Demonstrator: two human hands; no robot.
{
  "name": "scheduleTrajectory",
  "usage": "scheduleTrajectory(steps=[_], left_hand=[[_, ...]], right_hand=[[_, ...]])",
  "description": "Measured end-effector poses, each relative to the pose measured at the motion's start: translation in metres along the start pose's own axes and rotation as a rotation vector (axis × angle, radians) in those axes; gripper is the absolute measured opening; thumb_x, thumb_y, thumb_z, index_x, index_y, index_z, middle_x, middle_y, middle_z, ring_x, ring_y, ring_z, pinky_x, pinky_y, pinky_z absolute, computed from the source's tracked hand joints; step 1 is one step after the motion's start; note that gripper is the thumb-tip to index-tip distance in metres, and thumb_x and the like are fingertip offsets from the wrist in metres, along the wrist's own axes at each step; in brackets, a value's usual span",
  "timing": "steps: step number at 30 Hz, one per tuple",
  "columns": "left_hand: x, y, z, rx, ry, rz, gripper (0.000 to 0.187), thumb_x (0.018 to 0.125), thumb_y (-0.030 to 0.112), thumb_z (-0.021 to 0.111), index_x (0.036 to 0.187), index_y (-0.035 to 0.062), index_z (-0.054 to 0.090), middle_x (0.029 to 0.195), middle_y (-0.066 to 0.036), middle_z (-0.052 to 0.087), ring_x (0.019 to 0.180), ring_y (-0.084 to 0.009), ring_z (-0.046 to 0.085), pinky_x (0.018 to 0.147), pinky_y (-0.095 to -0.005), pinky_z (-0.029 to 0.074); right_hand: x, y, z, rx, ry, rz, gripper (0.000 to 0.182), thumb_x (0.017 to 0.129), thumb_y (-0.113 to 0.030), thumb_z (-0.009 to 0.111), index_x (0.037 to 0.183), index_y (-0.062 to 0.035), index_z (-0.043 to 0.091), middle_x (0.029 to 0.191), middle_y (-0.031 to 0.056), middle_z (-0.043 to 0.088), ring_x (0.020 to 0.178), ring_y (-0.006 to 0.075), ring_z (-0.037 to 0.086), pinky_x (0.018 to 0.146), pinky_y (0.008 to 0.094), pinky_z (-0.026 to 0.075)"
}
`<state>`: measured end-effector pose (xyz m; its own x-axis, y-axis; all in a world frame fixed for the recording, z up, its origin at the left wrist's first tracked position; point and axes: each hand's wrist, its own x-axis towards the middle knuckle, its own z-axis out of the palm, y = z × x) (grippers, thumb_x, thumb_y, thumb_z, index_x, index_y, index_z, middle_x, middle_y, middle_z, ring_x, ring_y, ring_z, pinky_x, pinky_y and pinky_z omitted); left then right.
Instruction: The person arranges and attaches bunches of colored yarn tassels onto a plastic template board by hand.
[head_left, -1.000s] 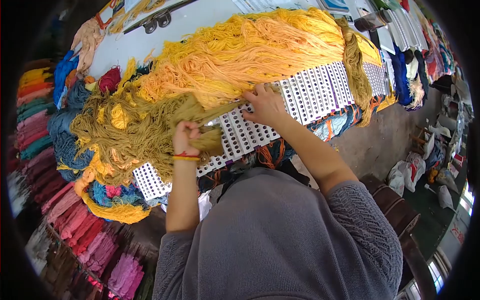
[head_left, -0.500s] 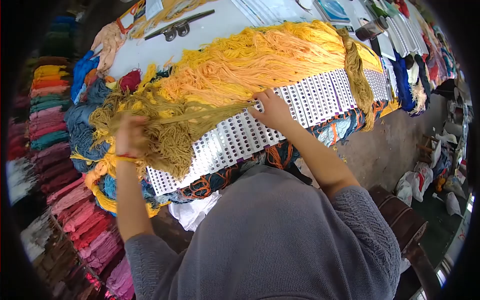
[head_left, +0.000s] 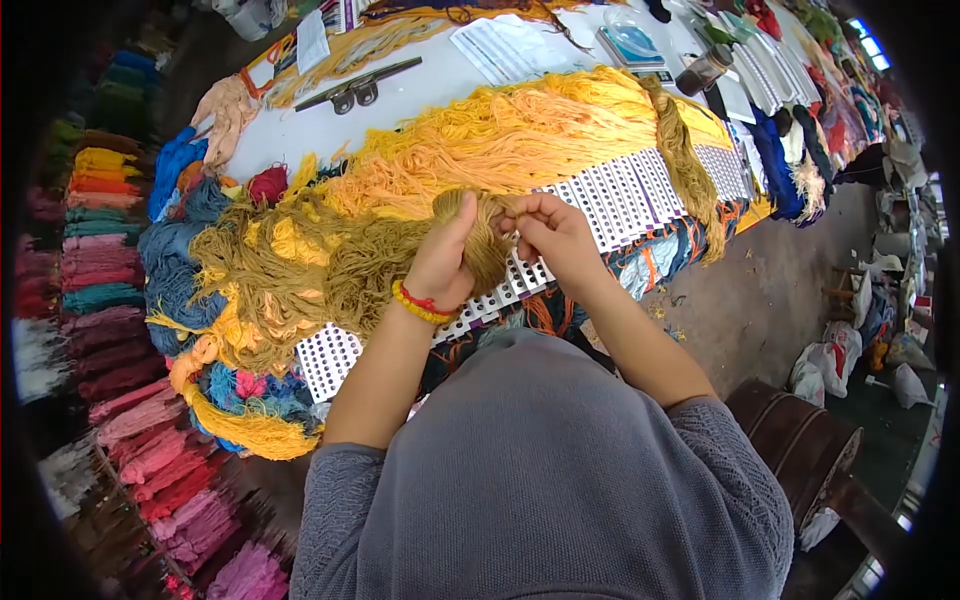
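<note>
Olive-brown thread (head_left: pixel 485 245) is gathered in a bunch between my two hands, above white cards with rows of dark holes (head_left: pixel 612 205). My left hand (head_left: pixel 442 262), with a yellow and red band at the wrist, is wrapped round the bunch from the left. On its right side, my right hand (head_left: pixel 558 240) pinches the end of the same thread, fingertips pressed together. More loose olive thread (head_left: pixel 370 265) spreads out left of my left hand. Behind both hands lies a long heap of yellow and peach thread (head_left: pixel 500 135). Another olive skein (head_left: pixel 685 150) lies across the cards at right.
A dark metal clip-like bar (head_left: pixel 358 88), papers (head_left: pixel 505 48), a scale (head_left: pixel 632 45) and a dark jar (head_left: pixel 704 70) are on the white table (head_left: pixel 270 135). Coloured skeins (head_left: pixel 165 440) hang at left. A brown stool (head_left: pixel 795 440) stands at right.
My left hand has moved right, from the far left of the olive thread to beside my right hand. The stretched strand is now gathered into a bunch. The view has shifted slightly.
</note>
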<state>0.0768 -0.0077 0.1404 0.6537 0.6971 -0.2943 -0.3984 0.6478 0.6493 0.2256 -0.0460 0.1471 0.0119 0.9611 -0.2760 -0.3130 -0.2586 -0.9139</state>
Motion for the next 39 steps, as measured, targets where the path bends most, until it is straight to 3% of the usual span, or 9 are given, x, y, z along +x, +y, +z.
scheduleTrajectory(steps=[3,7,8,9,11,12,18,26,39], left_hand=[[-0.001,0.0,0.017,-0.143,-0.107,-0.022,0.054,0.093,0.042,0.022,0.119,-0.0013,0.042,0.111,-0.011,0.052,0.099,-0.0189,0.051,0.084,-0.032,0.041],[0.001,0.0,0.039,-0.027,-0.053,-0.03,0.058,0.092,0.044,0.02,0.124,-0.0032,0.034,0.12,-0.013,0.046,0.108,-0.0214,0.047,0.091,-0.0335,0.038],[0.001,-0.001,0.047,-0.091,-0.009,0.012,0.049,0.093,0.035,0.031,0.12,-0.005,0.042,0.116,-0.013,0.05,0.104,-0.0201,0.05,0.089,-0.0326,0.04],[0.003,-0.002,0.052,-0.086,-0.004,0.014,0.049,0.093,0.035,0.031,0.12,-0.005,0.042,0.116,-0.013,0.05,0.104,-0.0201,0.05,0.089,-0.0326,0.04],[0.007,-0.003,0.062,0.195,0.152,0.143,0.035,0.089,0.021,0.044,0.11,-0.0065,0.051,0.109,-0.013,0.055,0.1,-0.0187,0.053,0.087,-0.0312,0.041],[0.008,-0.002,0.077,0.126,0.286,0.194,0.021,0.084,0.008,0.051,0.097,-0.0063,0.06,0.092,-0.01,0.061,0.084,-0.0146,0.057,0.074,-0.0263,0.046],[0.021,-0.008,0.086,0.066,0.247,0.17,0.022,0.085,0.009,0.05,0.097,-0.0067,0.059,0.088,-0.009,0.061,0.074,-0.0131,0.058,0.063,-0.0242,0.048],[0.024,-0.011,0.102,0.08,0.331,0.215,0.022,0.083,0.011,0.052,0.1,-0.0038,0.057,0.086,-0.009,0.06,0.074,-0.0135,0.057,0.064,-0.0255,0.047],[0.023,-0.018,0.104,0.137,0.346,0.277,0.032,0.079,0.003,0.057,0.11,-0.003,0.052,0.077,-0.002,0.057,0.065,-0.0083,0.053,0.056,-0.0211,0.043]], right_hand=[[-0.008,-0.009,-0.001,-0.044,-0.068,-0.046,0.011,0.082,-0.006,0.053,0.092,-0.001,0.055,0.082,0.0022,0.058,0.054,0.0045,0.048,0.049,0.0171,0.039],[-0.011,-0.016,-0.017,-0.071,-0.138,-0.025,0.01,0.083,-0.009,0.054,0.09,-0.0015,0.056,0.073,-0.0011,0.055,0.055,0.0036,0.046,0.05,0.0171,0.038],[-0.013,-0.018,-0.021,-0.093,-0.165,-0.01,0.01,0.084,-0.009,0.054,0.09,-0.0015,0.056,0.071,-0.0016,0.054,0.055,0.0035,0.046,0.05,0.0175,0.038],[-0.013,-0.02,-0.025,-0.093,-0.151,0.009,0.01,0.084,-0.01,0.054,0.089,-0.0015,0.056,0.068,-0.0024,0.053,0.055,0.0035,0.046,0.05,0.0179,0.038],[-0.013,-0.022,-0.036,-0.1,-0.169,-0.031,0.01,0.085,-0.011,0.054,0.088,-0.0015,0.056,0.069,-0.0024,0.053,0.055,0.0033,0.046,0.05,0.0173,0.038],[-0.014,-0.024,-0.041,-0.117,-0.151,-0.029,0.01,0.085,-0.01,0.052,0.087,-0.0014,0.057,0.069,-0.0015,0.054,0.054,0.004,0.047,0.049,0.017,0.039],[-0.016,-0.044,-0.06,0.03,-0.12,0.021,0.009,0.084,-0.008,0.05,0.087,-0.0015,0.056,0.072,0.0017,0.058,0.051,0.0057,0.049,0.048,0.0177,0.039],[-0.014,-0.051,-0.077,0.141,-0.228,0.114,0.006,0.081,-0.007,0.052,0.084,-0.0022,0.054,0.071,0.0022,0.058,0.051,0.0051,0.047,0.047,0.0189,0.039],[-0.008,-0.051,-0.083,-0.007,-0.307,0.077,0.008,0.084,-0.011,0.051,0.083,-0.0029,0.053,0.071,0.0016,0.056,0.052,0.0046,0.047,0.048,0.0186,0.04]])
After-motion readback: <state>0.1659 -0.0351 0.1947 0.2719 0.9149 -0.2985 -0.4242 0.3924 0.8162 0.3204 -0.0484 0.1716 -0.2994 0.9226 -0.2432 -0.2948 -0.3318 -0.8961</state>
